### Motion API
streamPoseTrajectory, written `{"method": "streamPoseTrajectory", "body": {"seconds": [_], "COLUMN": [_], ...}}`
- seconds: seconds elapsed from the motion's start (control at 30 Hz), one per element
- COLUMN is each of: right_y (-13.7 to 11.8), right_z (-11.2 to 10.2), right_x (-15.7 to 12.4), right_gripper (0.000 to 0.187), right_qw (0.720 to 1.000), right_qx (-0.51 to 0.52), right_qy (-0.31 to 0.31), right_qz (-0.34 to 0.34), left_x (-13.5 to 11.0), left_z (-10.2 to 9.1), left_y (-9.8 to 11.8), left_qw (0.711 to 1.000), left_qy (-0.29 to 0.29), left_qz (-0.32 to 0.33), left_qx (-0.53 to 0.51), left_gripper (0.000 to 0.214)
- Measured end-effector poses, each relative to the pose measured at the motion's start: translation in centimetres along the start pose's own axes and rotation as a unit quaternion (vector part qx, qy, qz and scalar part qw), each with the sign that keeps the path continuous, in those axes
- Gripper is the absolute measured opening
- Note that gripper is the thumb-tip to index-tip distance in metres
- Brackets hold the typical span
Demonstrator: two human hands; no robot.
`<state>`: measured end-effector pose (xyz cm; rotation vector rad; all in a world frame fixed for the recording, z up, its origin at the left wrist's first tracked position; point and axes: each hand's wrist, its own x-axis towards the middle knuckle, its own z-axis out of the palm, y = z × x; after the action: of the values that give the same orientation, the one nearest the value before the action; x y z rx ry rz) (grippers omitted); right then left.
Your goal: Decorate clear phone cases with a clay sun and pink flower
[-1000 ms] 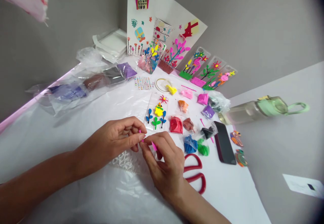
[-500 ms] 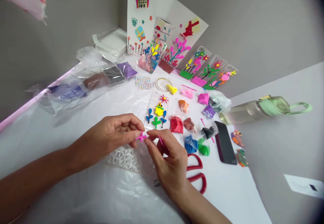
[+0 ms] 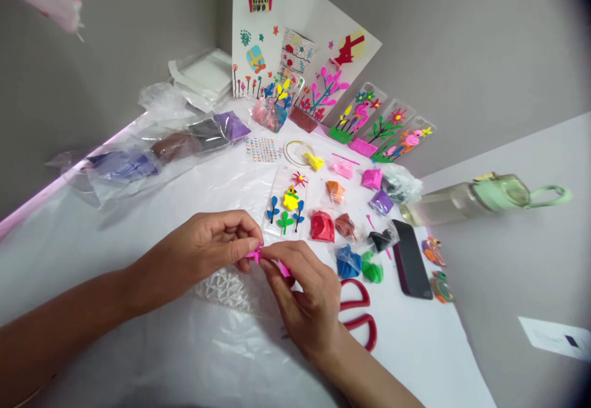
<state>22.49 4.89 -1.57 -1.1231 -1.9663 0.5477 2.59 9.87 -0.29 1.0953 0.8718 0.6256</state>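
Both hands, left [image 3: 210, 251] and right [image 3: 302, 297], I see pinched together on a pink clay piece [image 3: 255, 253]; red scissors [image 3: 360, 319] lie just beside my right wrist.

Clay bags [image 3: 344, 226] and red scissors [image 3: 357, 316] crowd the right; left table [image 3: 69, 242] lies open.

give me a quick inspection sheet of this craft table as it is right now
surface: white table covered with clear plastic sheeting.
job's things: small pink clay piece pinched between both hands; thin pink tool in the right hand; clear phone case with clay flowers just beyond.
clutter: small bags of coloured clay, red scissors, black phone, bubble wrap, sticker sheet, bottle.
hands: left hand and right hand meet fingertip to fingertip on the clay piece.
cables: nothing seen.
surroundings: grey wall; decorated cases and white board leaning on it.
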Motion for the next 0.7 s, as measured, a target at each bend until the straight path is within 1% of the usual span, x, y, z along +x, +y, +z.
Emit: {"method": "streamPoseTrajectory", "body": {"seconds": [0.13, 0.27, 0.4, 0.47, 0.53, 0.63, 0.7], "right_y": [0.0, -0.1, -0.4, -0.5, -0.5, -0.4, -0.4], "right_z": [0.0, 0.0, -0.1, -0.2, -0.3, -0.5, -0.6], "right_x": [0.0, 0.0, 0.1, 0.4, 0.7, 1.4, 1.8], "right_gripper": [0.02, 0.02, 0.018, 0.013, 0.007, 0.008, 0.013], "right_qw": [1.0, 1.0, 1.0, 0.998, 0.991, 0.963, 0.942], "right_qx": [-0.01, -0.001, 0.01, 0.032, 0.076, 0.172, 0.222], "right_qy": [0.006, -0.001, 0.014, 0.032, 0.038, 0.01, -0.014], "right_qz": [-0.008, -0.018, 0.007, 0.048, 0.108, 0.208, 0.251], "left_x": [0.0, 0.0, 0.0, 0.0, 0.0, 0.1, 0.2], "left_z": [0.0, 0.0, 0.0, 0.1, 0.2, 0.2, 0.1], "left_y": [0.0, -0.1, -0.1, -0.1, -0.1, -0.4, -0.6], "left_qw": [1.0, 1.0, 1.0, 1.0, 0.999, 0.999, 0.999], "left_qy": [0.001, -0.006, -0.002, 0.004, 0.008, 0.004, -0.009], "left_qz": [0.001, -0.003, -0.004, -0.009, -0.015, -0.015, -0.015], "left_qx": [-0.006, -0.01, -0.009, -0.014, -0.027, -0.034, -0.029], "left_gripper": [0.019, 0.02, 0.018, 0.017, 0.016, 0.016, 0.016]}}
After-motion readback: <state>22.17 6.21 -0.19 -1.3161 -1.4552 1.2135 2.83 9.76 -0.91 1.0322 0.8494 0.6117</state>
